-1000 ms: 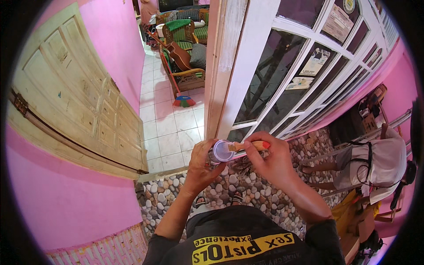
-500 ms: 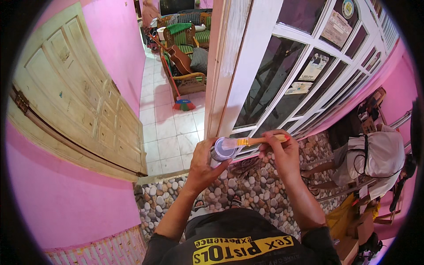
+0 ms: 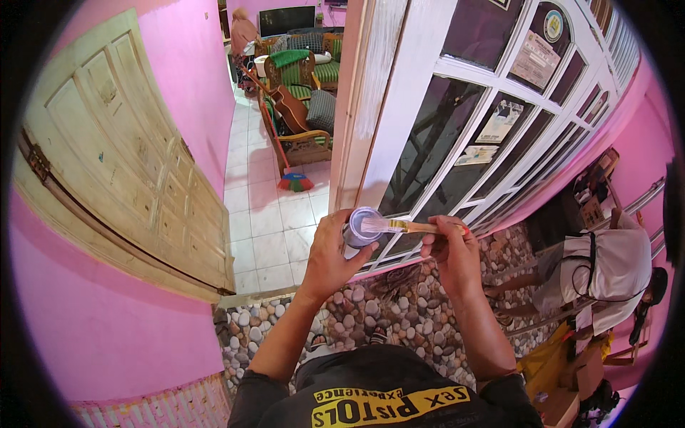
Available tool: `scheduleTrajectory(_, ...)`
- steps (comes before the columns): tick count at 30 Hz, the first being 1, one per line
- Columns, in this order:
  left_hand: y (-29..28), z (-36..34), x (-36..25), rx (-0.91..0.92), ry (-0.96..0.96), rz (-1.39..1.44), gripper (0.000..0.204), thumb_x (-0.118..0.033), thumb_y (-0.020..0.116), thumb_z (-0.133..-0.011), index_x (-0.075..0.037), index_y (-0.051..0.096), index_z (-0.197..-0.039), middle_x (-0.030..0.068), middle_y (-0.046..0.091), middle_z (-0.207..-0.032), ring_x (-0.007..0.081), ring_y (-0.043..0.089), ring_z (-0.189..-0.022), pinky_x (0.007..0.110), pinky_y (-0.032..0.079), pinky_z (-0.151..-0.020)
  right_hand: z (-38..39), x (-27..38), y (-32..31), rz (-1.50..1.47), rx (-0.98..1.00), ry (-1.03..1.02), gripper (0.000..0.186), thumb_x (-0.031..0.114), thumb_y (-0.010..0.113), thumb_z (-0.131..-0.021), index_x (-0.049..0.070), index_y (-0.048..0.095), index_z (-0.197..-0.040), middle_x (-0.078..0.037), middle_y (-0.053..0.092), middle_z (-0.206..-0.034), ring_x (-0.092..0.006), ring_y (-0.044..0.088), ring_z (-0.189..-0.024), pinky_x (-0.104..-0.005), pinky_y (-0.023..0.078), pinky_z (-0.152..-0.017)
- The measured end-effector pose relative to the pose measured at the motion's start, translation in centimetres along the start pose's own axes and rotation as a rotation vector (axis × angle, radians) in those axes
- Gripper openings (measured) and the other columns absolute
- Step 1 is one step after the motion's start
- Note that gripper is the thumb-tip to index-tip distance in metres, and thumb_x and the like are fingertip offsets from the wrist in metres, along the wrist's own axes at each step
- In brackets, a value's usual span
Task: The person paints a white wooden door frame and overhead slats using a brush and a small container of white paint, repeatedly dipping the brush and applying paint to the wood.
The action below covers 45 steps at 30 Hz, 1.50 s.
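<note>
My left hand (image 3: pixel 330 253) is wrapped round a small cup (image 3: pixel 354 239) with pale lavender-grey paint showing inside. In my right hand (image 3: pixel 458 255), the fingers pinch the wooden handle of a paintbrush (image 3: pixel 422 227). The brush lies almost level, its pale bristles over the cup's mouth; whether they touch the rim or the paint I cannot tell. Just beyond both hands stands a door post (image 3: pixel 379 107), part white and part pinkish-brown, with brushy white streaks on it. White-framed window panes (image 3: pixel 435 135) run off to the right of it.
A worn wooden door (image 3: pixel 128 150) stands at the left. Through the doorway are white tiles (image 3: pixel 264 221), a broom (image 3: pixel 295 182), a guitar (image 3: pixel 289 107), armchairs and a person (image 3: pixel 244 36). Another person (image 3: pixel 606 267) bends over at the right, near cardboard boxes (image 3: pixel 589 371). Pebble-patterned flooring (image 3: pixel 421 314) lies below me.
The cup and brush have risen slightly in the picture, with both hands still holding them. The view has tilted a little, so the room beyond sits lower.
</note>
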<state>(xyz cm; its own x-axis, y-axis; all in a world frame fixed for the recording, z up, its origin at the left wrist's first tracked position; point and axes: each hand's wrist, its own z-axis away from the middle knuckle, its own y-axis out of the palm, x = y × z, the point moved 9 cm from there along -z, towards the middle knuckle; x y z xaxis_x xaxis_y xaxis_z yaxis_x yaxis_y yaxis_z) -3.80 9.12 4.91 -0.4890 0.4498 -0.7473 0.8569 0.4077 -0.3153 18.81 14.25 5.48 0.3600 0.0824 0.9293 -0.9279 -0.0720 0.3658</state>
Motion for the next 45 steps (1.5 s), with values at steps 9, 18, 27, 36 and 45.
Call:
scheduleTrajectory(9, -0.2, -2.2, -0.1, -0.019, 0.01, -0.042, 0.069, -0.017, 0.087, -0.075, 0.0, 0.052, -0.133, 0.017, 0.059, -0.123, 0.0293, 0.06, -0.112, 0.038, 0.049, -0.093, -0.5, 1.9, 1.4, 0.01, -0.008, -0.14, 0.036, 0.034, 0.064, -0.101, -0.002, 0.062, -0.101, -0.01, 0.068, -0.076, -0.0188, 0.066, -0.059, -0.0291, 0.055, -0.058)
scheduleTrajectory(18, -1.0, -3.6, -0.8, -0.058, 0.012, -0.104, 0.071, -0.025, 0.086, -0.077, -0.002, 0.052, -0.134, 0.0169, 0.059, -0.125, 0.0297, 0.06, -0.112, 0.039, 0.049, -0.094, -0.4, 6.7, 4.2, 0.19, -0.043, -0.427, 0.031, 0.028, 0.061, -0.103, -0.003, 0.06, -0.097, -0.013, 0.068, -0.074, -0.0203, 0.067, -0.057, -0.0295, 0.056, -0.055)
scheduleTrajectory(27, -1.8, -3.0, 0.1, -0.052, -0.041, -0.092, 0.07, -0.026, 0.086, -0.077, -0.003, 0.053, -0.134, 0.0169, 0.059, -0.124, 0.0295, 0.06, -0.113, 0.039, 0.049, -0.094, -2.6, 13.3, 9.5, 0.209, 0.022, -0.636, 0.029, 0.023, 0.069, -0.098, -0.005, 0.062, -0.096, -0.014, 0.068, -0.073, -0.0185, 0.068, -0.059, -0.0273, 0.056, -0.056)
scheduleTrajectory(36, -3.2, 0.0, -0.3, -0.066, -0.061, -0.018, 0.061, -0.025, 0.085, -0.079, -0.002, 0.056, -0.128, 0.0178, 0.061, -0.116, 0.0348, 0.06, -0.109, 0.043, 0.048, -0.095, -1.8, 24.8, 15.4, 0.218, 0.034, -1.049, 0.029, 0.022, 0.075, -0.094, -0.006, 0.067, -0.095, -0.009, 0.069, -0.073, -0.0136, 0.066, -0.059, -0.0256, 0.054, -0.057)
scheduleTrajectory(45, -4.6, 5.0, 2.0, -0.072, -0.117, -0.052, 0.062, -0.024, 0.088, -0.075, -0.003, 0.058, -0.126, 0.0134, 0.063, -0.116, 0.0263, 0.061, -0.101, 0.036, 0.049, -0.082, -2.1, 15.3, 14.5, 0.665, 0.186, -0.746, 0.029, 0.024, 0.074, -0.095, -0.003, 0.069, -0.086, -0.006, 0.067, -0.065, -0.0099, 0.066, -0.058, -0.0257, 0.051, -0.052)
